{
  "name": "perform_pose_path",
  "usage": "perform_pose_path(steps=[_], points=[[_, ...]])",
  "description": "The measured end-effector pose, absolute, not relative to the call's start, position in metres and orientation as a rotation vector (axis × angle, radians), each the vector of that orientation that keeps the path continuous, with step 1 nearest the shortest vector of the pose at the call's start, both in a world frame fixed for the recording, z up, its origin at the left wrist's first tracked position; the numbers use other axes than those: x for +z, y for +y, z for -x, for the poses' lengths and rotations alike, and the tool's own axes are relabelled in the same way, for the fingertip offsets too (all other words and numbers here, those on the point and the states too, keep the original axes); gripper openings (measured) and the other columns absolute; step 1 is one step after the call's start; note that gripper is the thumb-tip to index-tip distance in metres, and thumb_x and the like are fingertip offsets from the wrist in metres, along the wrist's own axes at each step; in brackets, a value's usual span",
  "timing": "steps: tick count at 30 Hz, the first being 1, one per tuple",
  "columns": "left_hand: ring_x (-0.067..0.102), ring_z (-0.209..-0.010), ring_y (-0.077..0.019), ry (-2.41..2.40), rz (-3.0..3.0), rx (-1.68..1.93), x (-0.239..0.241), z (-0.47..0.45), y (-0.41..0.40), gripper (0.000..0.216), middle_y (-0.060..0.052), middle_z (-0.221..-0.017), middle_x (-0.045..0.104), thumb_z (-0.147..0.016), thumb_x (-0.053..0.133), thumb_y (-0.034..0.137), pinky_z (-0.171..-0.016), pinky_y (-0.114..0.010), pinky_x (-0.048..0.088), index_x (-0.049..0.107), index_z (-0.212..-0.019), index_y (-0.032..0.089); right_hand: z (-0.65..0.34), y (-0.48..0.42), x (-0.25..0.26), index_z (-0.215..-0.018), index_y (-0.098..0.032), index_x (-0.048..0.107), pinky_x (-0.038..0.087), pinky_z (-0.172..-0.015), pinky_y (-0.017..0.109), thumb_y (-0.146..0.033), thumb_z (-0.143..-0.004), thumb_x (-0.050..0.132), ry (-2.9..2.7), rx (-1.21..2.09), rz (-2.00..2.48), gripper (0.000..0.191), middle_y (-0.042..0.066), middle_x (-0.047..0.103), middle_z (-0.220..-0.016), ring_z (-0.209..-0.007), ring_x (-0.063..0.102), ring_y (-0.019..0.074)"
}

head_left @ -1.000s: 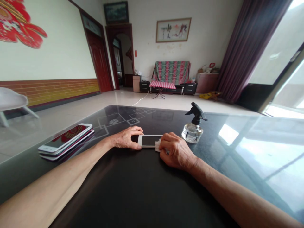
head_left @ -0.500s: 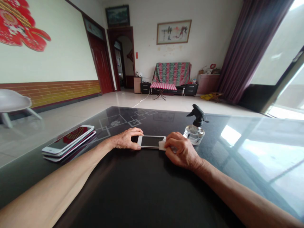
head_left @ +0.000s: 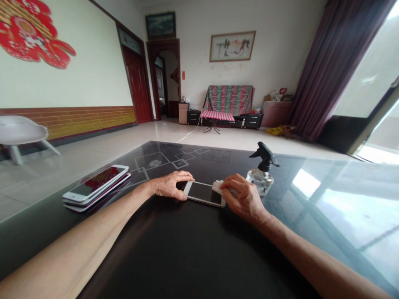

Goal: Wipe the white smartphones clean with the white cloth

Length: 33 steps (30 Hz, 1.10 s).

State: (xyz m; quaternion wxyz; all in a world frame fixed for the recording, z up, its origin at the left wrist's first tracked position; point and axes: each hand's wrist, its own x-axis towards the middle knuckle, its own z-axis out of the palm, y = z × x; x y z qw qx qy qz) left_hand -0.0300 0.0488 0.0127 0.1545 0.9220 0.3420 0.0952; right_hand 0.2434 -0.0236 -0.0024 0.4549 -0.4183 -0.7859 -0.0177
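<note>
A white-framed smartphone (head_left: 202, 193) lies screen up on the dark glossy tabletop. My left hand (head_left: 170, 185) grips its left end, with the thumb at the near corner and the fingers at the far one. In my right hand (head_left: 245, 197) a crumpled white tissue (head_left: 217, 185) is pinched, touching the right part of the screen. Just beyond that hand stands a clear spray bottle (head_left: 260, 178) with a black trigger head. Off to the left, several phones are piled in a stack (head_left: 95, 183), the top one white with its dark screen facing up.
The black table (head_left: 149, 249) reflects window light on its right side. A white chair (head_left: 23, 131) stands on the floor at the left. Across the room are a small checked folding table (head_left: 217, 116) and a low cabinet with a patterned cloth (head_left: 230, 99).
The phone has turned slightly, its right end now nearer me. My right hand with the tissue has shifted up on the screen toward its far edge. The whole view has tilted a little.
</note>
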Motion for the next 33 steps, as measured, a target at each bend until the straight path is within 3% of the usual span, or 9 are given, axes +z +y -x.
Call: perform_pose_path(steps=[4, 8, 20, 24, 33], points=[[0.037, -0.130, -0.0309, 0.986, -2.620, 0.268, 0.012, 0.027, 0.046, 0.065, -0.005, -0.140, 0.043, -0.063, 0.075, 0.040, -0.108, -0.041, 0.029, 0.056, -0.124, 0.027, -0.242, -0.022, -0.007, -0.077, -0.019, 0.068, 0.050, -0.073, 0.030, -0.014, -0.076, 0.053, -2.020, -0.017, 1.073, 0.016, 0.005, 0.064, -0.085, -0.075, 0.063, 0.0169], [0.035, -0.131, -0.0317, 0.906, -2.606, 0.252, 0.013, 0.023, 0.040, 0.066, -0.004, -0.140, 0.042, -0.060, 0.078, 0.045, -0.108, -0.041, 0.030, 0.058, -0.121, 0.029, -0.247, -0.019, -0.009, -0.072, -0.020, 0.068, 0.050, -0.066, 0.027, -0.014, -0.074, 0.053, -2.009, -0.005, 1.146, 0.016, 0.004, 0.065, -0.078, -0.068, 0.063, 0.0156], [0.030, -0.134, -0.0311, 0.899, -2.491, 0.271, 0.014, 0.018, 0.031, 0.073, -0.008, -0.142, 0.039, -0.056, 0.081, 0.045, -0.111, -0.044, 0.024, 0.056, -0.122, 0.026, -0.243, -0.024, -0.003, -0.073, -0.019, 0.067, 0.050, -0.066, 0.028, -0.018, -0.079, 0.050, -2.056, 0.140, 1.074, 0.018, 0.004, 0.066, -0.078, -0.068, 0.063, 0.0161], [0.033, -0.133, -0.0316, 0.928, -2.472, 0.292, 0.015, 0.015, 0.025, 0.067, -0.008, -0.139, 0.042, -0.054, 0.082, 0.045, -0.110, -0.043, 0.026, 0.060, -0.115, 0.025, -0.245, -0.025, 0.000, -0.075, -0.019, 0.067, 0.050, -0.067, 0.028, -0.018, -0.079, 0.050, -2.061, 0.193, 1.109, 0.018, 0.004, 0.066, -0.079, -0.070, 0.064, 0.0167], [0.036, -0.130, -0.0312, 0.903, -2.572, 0.418, 0.003, 0.014, 0.006, 0.070, -0.009, -0.137, 0.045, -0.061, 0.077, 0.053, -0.110, -0.044, 0.025, 0.058, -0.122, 0.024, -0.250, -0.034, -0.001, -0.078, -0.019, 0.068, 0.049, -0.072, 0.027, -0.017, -0.080, 0.050, -2.107, 0.257, 1.065, 0.018, 0.005, 0.066, -0.084, -0.076, 0.063, 0.0159]])
